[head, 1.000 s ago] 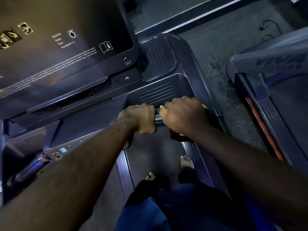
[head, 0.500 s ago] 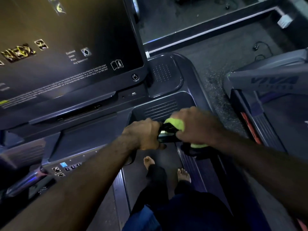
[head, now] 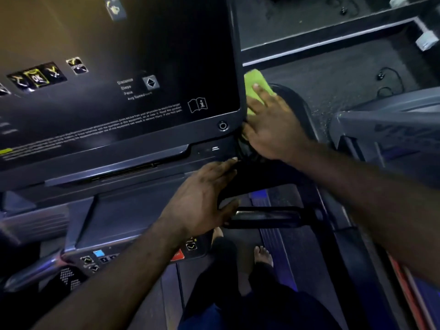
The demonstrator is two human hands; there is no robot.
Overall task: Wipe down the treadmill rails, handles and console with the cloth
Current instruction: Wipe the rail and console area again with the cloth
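A lime-green cloth (head: pixel 256 88) lies against the right edge of the big dark console screen (head: pixel 119 91). My right hand (head: pixel 273 125) presses it there with straight, spread fingers, covering the tray to the right of the screen. My left hand (head: pixel 204 201) rests flat on the console's lower deck, fingers extended toward the screen's lower right corner, thumb just above the short black front handle (head: pixel 269 216). The button panel (head: pixel 100 257) sits low at the left, partly under my left forearm.
A chrome side handle (head: pixel 31 267) juts out at the lower left. The belt and my bare feet (head: pixel 263 256) are below. A second treadmill (head: pixel 390 129) stands close on the right, with dark carpet and a cable between.
My right hand lifted the cloth off the front handle and carried it up to the screen's right edge. My left hand let go of the handle and opened flat on the console deck.
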